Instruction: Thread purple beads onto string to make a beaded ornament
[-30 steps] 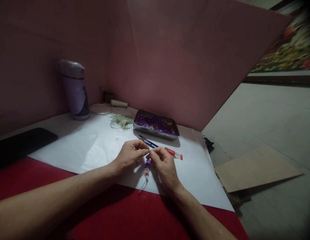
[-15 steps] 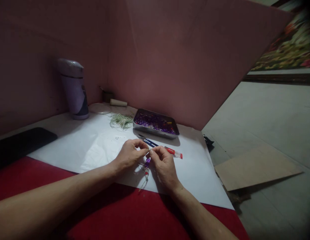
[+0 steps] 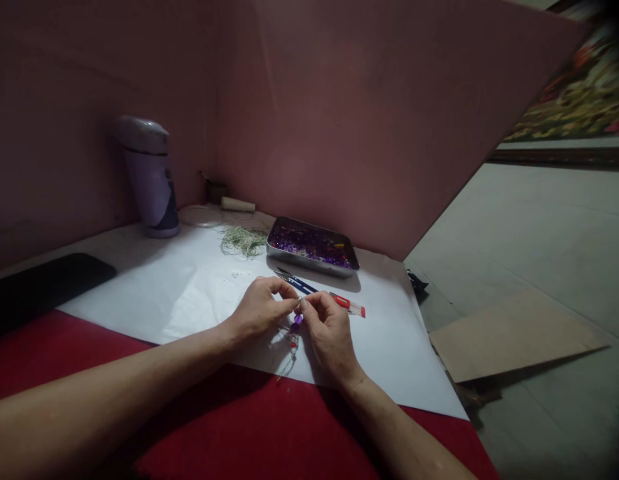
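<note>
Between my two hands hangs a short beaded string point(image 3: 295, 327) with purple, clear and red beads and a loose thread tail at its lower end. My left hand point(image 3: 263, 308) pinches its top end between thumb and forefinger. Close against it, my right hand point(image 3: 329, 328) pinches the same spot, where a small pale ring or bead shows between the fingertips. The exact grip is partly hidden by the fingers. Just beyond the hands lie dark blue thread snips point(image 3: 300, 284) and a red-and-clear pen-like tool point(image 3: 350, 305), on white paper point(image 3: 389, 353).
A metal tray point(image 3: 314, 267) of purple beads stands behind the hands, beside a tangle of pale green thread point(image 3: 243, 241). Farther left are a purple tumbler point(image 3: 152, 187), a pale roll point(image 3: 238, 205) and a black flat object point(image 3: 49, 283). Pink walls point(image 3: 339, 133) rise behind the table.
Both hands keep their pinch at the top of the beaded string, with only tiny finger movement. The whole view has shifted very slightly.
</note>
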The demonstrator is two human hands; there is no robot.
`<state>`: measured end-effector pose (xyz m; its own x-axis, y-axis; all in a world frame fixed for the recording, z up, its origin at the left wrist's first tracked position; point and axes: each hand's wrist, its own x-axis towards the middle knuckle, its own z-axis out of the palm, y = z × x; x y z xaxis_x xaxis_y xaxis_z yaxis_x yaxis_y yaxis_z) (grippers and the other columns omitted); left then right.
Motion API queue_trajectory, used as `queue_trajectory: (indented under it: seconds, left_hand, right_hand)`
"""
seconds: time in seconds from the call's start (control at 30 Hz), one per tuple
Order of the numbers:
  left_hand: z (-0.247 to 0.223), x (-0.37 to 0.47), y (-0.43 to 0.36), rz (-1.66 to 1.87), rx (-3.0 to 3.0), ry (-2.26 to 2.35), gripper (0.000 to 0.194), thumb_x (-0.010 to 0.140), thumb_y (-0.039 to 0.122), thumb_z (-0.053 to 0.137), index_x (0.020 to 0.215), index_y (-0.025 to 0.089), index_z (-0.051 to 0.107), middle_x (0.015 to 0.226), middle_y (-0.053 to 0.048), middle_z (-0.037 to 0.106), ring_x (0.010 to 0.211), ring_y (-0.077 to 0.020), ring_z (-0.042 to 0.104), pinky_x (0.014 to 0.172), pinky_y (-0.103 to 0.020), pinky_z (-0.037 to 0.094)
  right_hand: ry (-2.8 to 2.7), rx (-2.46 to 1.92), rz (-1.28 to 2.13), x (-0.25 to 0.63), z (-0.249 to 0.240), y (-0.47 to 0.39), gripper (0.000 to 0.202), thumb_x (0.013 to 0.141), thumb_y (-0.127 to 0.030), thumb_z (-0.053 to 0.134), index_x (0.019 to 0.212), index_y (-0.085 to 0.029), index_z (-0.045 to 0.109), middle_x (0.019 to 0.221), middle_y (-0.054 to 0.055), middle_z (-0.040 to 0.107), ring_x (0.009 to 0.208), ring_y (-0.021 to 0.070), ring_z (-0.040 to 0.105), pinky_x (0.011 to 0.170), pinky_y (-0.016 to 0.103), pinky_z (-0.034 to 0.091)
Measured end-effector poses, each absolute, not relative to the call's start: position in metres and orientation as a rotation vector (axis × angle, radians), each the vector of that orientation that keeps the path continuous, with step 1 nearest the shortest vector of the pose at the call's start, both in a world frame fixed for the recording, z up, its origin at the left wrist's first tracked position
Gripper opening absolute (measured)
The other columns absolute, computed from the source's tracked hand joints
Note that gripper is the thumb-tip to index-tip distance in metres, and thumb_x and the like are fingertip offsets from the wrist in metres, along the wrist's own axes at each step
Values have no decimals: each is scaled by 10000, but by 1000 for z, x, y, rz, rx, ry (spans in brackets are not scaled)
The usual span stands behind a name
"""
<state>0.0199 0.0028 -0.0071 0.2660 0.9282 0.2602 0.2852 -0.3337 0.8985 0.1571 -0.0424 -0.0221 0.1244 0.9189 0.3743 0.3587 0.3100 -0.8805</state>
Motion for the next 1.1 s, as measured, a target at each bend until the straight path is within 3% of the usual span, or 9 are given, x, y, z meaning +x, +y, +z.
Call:
queue_trajectory:
  seconds: [0.6,1.1]
  left_hand:
    - [0,16,5,857,1646,1014,83,626,227,601,600,150,615,505,48,514,469,-75,418,477,-204,311]
    - [-2,14,7,838,1632,1003,94,619,241,602,615,150,623,513,41,520,478,-84,423,471,-206,291]
  right_hand:
    - [-1645,-1290,357,160,-18,-44,155,848,-230,487,718,-191,561,653,-8,571,581,126,488,546,240,357]
    - [-1735,-1292,244,163,-20,-44,149,864,-203,464,754,-206,564,704,12,588,626,149,513,576,253,356]
